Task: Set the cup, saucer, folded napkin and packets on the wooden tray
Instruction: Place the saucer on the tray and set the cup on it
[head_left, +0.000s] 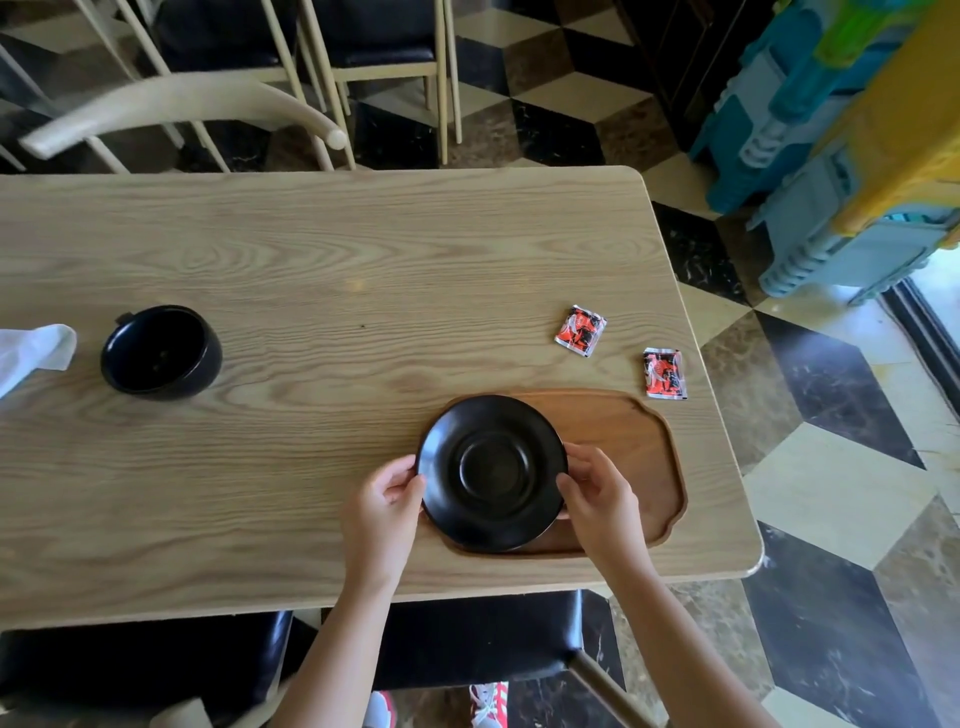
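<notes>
Hands: left hand and right hand pinch opposite edges of one saucer over the tray.
Packets: two, first, second, on bench.
Cup: one.

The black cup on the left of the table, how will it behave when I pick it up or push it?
The black cup looks thick-walled and ceramic, so probably stiff, fairly heavy for its size and breakable. It sits wide and low, so it seems unlikely to tip and would likely slide on the wooden table. Its glossy finish may be slippery.
</notes>
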